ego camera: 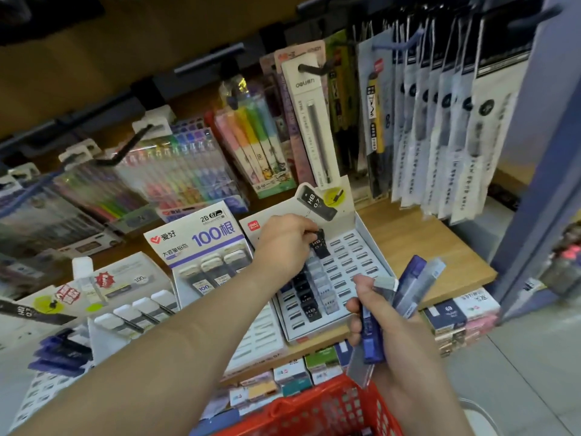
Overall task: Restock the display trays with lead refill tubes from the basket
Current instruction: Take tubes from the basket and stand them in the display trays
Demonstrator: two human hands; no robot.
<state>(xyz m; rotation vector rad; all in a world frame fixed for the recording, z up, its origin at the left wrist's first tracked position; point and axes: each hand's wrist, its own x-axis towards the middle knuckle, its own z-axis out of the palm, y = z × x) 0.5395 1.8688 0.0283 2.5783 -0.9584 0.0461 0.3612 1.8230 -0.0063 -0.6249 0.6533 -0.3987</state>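
My left hand [284,242] reaches over the white slotted display tray [355,265] and pinches a black lead refill tube [319,245] marked HB 0.7, held upright above the tray's middle rows. Several black and grey tubes [309,294] stand in the tray's left columns; many slots on the right show bare. My right hand [379,322] is near the tray's front edge, closed on a fan of several blue and clear-grey refill tubes [408,287]. The red plastic basket [317,410] sits below, at the bottom centre.
A second display box [204,253] printed "100" stands left of the tray, with more white-capped refill boxes [135,313] further left. Pen and highlighter packs [251,133] hang on hooks behind. The wooden shelf [424,243] extends right; small boxes [452,316] fill the shelf below.
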